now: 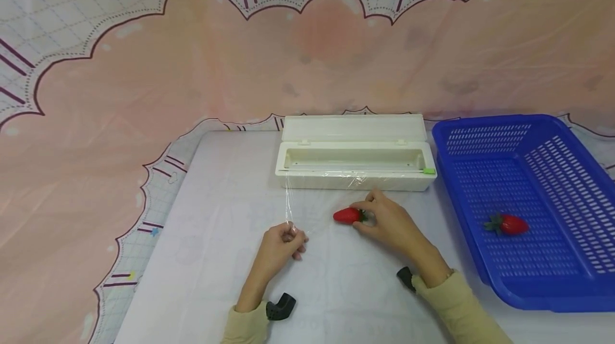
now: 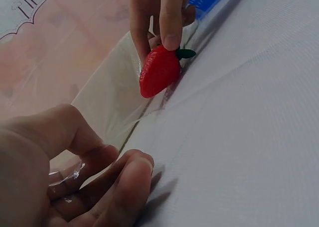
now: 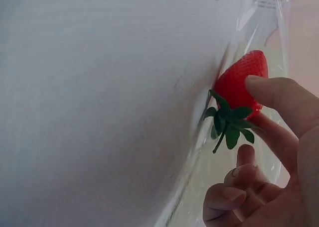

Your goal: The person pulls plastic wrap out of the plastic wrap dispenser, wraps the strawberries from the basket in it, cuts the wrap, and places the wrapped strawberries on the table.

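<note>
A red strawberry (image 1: 347, 216) with green leaves is pinched between the thumb and a finger of my right hand (image 1: 386, 221), in front of the white cling film dispenser (image 1: 355, 182). In the right wrist view the strawberry's (image 3: 241, 82) leaves (image 3: 229, 120) point toward the palm. My left hand (image 1: 281, 245) pinches a corner of clear cling film (image 1: 289, 200), which stretches from the dispenser's front edge. Film also glints over the fingers in the left wrist view, where the strawberry (image 2: 160, 72) is beyond the left hand (image 2: 94, 172). Whether film touches the strawberry I cannot tell.
To the right stands a blue plastic basket (image 1: 499, 285) with another strawberry (image 1: 513, 224) lying in it. The dispenser's lid (image 1: 353, 129) is raised, and a small green slider (image 1: 429, 171) sits at its right end. A white cloth (image 1: 216, 258) covers the table.
</note>
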